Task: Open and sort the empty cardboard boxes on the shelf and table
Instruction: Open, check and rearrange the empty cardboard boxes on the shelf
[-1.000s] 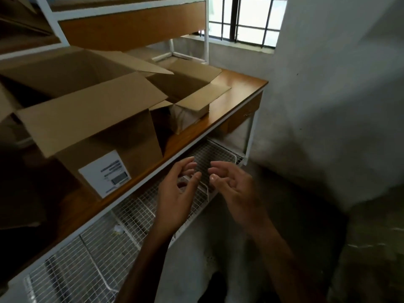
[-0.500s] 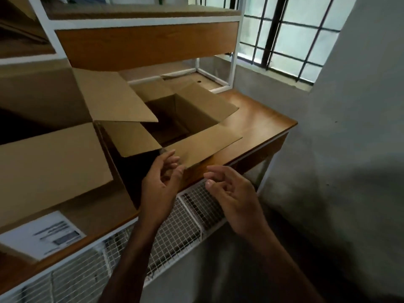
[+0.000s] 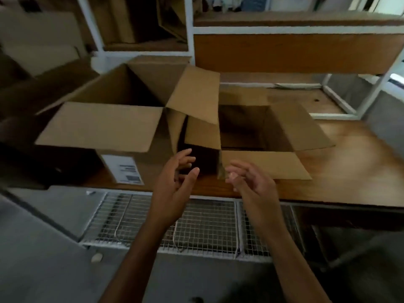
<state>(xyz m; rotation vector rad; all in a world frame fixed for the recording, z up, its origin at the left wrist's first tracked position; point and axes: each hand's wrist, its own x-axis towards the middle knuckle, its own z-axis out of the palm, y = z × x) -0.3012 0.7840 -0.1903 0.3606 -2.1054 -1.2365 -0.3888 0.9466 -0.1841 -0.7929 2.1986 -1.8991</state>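
Two open boxes side by side on the table (image 3: 349, 171): large box (image 3: 113, 127) left, small box (image 3: 258, 136) right, the large box's right flap leaning over the small box's left edge. Shelf (image 3: 295, 29) behind and above both. Wire rack (image 3: 207, 228) below the table's front edge. Left hand (image 3: 175, 184) and right hand (image 3: 253, 186) before the boxes, apart, touching nothing.

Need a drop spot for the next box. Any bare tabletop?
Bare wood right of the small box, out to the table edge, and behind it toward the white frame. Crowded left: large box abuts the small one. Both hands empty.
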